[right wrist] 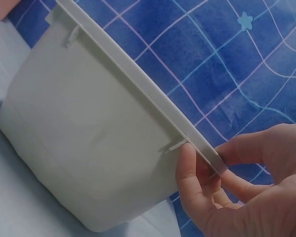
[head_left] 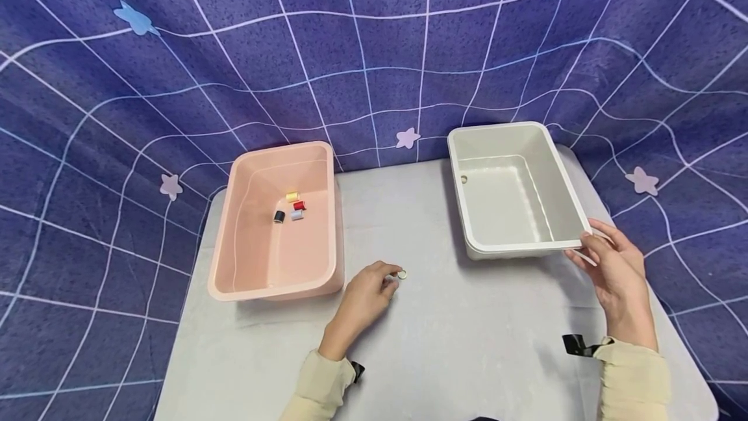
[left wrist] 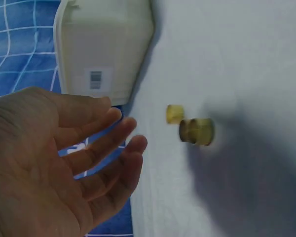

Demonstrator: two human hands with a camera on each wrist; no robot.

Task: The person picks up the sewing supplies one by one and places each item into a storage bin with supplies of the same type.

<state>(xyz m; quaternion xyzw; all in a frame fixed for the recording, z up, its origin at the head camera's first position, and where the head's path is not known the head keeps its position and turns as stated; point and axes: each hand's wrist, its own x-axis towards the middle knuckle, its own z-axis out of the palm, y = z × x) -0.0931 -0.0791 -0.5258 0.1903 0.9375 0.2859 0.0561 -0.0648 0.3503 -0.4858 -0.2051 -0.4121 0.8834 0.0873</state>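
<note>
My left hand (head_left: 368, 294) reaches low over the table, its fingertips right by a small tape roll (head_left: 402, 274). In the left wrist view the fingers (left wrist: 108, 106) are loosely bent with nothing between them. A yellowish tape roll (left wrist: 175, 114) lies just ahead of them, and more yellowish rolls (left wrist: 202, 131) sit close together beside it. With my right hand (head_left: 619, 265) I grip the near right corner of the white bin (head_left: 520, 247). The thumb lies over the rim and the fingers (right wrist: 187, 173) curl underneath it. A small round ring (head_left: 464, 179) shows inside the bin, by its left wall.
On the left stands a pink bin (head_left: 336, 239) holding a yellow spool (head_left: 292, 197), a red spool (head_left: 299, 205), a pale spool (head_left: 297, 215) and a black spool (head_left: 279, 216). A pale cloth covers the table (head_left: 444, 343). A blue patterned curtain (head_left: 386, 38) hangs behind.
</note>
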